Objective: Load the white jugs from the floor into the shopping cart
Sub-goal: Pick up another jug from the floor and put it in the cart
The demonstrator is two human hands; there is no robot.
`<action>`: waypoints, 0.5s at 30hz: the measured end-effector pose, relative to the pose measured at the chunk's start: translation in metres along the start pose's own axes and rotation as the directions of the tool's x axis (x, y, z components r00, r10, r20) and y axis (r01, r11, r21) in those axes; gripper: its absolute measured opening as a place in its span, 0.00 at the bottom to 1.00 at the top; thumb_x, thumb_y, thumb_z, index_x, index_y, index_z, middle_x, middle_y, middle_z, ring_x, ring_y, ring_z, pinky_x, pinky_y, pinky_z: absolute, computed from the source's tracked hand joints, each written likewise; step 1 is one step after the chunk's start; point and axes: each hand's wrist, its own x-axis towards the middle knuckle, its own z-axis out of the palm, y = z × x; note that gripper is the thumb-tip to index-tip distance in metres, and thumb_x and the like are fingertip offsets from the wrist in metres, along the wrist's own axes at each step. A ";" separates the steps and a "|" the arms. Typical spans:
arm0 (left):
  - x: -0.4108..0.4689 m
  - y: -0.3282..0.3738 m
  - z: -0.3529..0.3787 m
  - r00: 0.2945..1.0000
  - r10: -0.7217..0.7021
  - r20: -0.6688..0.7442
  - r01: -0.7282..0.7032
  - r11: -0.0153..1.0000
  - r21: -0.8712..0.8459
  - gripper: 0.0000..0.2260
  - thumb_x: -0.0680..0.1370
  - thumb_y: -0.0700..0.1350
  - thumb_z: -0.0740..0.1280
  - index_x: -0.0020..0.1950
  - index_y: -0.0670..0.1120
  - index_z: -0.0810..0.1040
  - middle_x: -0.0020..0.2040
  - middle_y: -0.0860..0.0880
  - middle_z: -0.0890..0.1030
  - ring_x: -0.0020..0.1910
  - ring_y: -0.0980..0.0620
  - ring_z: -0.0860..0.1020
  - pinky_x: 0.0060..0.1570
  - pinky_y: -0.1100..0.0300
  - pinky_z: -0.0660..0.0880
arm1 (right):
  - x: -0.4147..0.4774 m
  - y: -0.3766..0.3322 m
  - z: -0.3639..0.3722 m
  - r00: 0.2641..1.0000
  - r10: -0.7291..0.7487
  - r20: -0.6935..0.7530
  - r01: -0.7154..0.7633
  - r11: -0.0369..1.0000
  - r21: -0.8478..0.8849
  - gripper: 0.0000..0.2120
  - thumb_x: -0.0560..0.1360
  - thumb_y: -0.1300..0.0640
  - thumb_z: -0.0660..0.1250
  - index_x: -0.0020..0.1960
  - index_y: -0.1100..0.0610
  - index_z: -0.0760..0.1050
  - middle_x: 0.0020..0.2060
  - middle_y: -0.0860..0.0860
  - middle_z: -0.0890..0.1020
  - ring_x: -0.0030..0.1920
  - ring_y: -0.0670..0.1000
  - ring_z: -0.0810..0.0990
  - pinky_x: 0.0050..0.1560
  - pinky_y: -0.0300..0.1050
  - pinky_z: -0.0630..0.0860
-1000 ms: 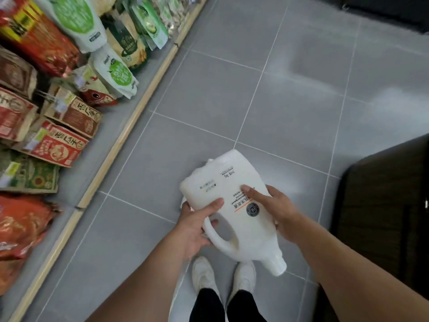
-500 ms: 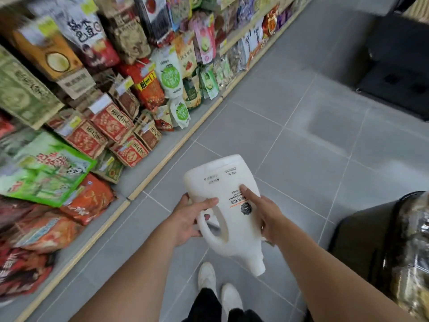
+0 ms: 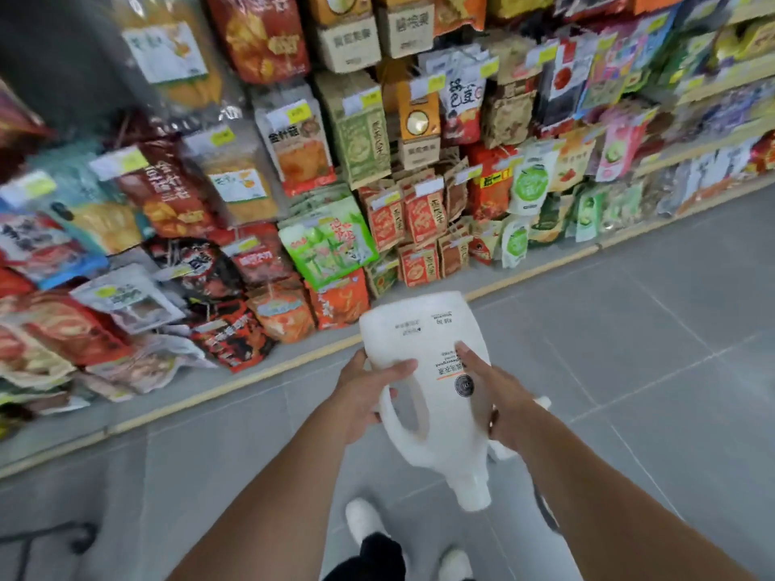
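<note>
White jug (image 3: 427, 341) held in mid-air over the grey tiled floor (image 3: 650, 329), base toward 12 o'clock, cap toward 6. Both hands grip it: the left hand (image 3: 360, 396) at its 9 o'clock side beside the handle, the right hand (image 3: 499, 396) at 3 o'clock. Snack packets (image 3: 327, 241) crowd the shelf (image 3: 293, 354) from 9 to 1 o'clock.

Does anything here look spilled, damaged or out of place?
No spill or damage shows. The white jug, gripped by the left hand and right hand, is tipped cap-down. Low on the shelf at left, packets lie slumped in a heap.
</note>
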 end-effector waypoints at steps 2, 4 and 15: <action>-0.012 -0.003 -0.034 0.998 0.010 -0.061 -0.013 0.998 -0.059 0.32 0.69 0.49 0.85 0.70 0.56 0.76 0.61 0.51 0.85 0.55 0.44 0.82 0.62 0.37 0.82 | 0.002 0.002 0.035 0.998 0.005 0.063 -0.004 1.000 -0.023 0.34 0.66 0.35 0.84 0.63 0.58 0.87 0.56 0.58 0.90 0.59 0.62 0.89 0.70 0.66 0.80; -0.025 -0.008 -0.069 0.994 0.011 -0.109 -0.024 0.993 -0.117 0.34 0.69 0.49 0.86 0.71 0.56 0.76 0.61 0.51 0.85 0.55 0.44 0.81 0.59 0.40 0.82 | 0.005 0.007 0.071 0.992 0.035 0.120 -0.025 0.996 -0.084 0.38 0.63 0.34 0.85 0.63 0.57 0.87 0.57 0.59 0.90 0.59 0.63 0.89 0.70 0.66 0.79; -0.094 -0.069 -0.293 0.938 -0.029 -0.344 -0.104 0.927 -0.359 0.34 0.65 0.49 0.87 0.69 0.56 0.79 0.60 0.48 0.86 0.51 0.44 0.82 0.48 0.46 0.84 | -0.024 0.083 0.303 0.948 0.134 0.290 -0.027 0.938 -0.345 0.36 0.62 0.32 0.84 0.60 0.56 0.88 0.53 0.56 0.91 0.55 0.60 0.91 0.66 0.66 0.82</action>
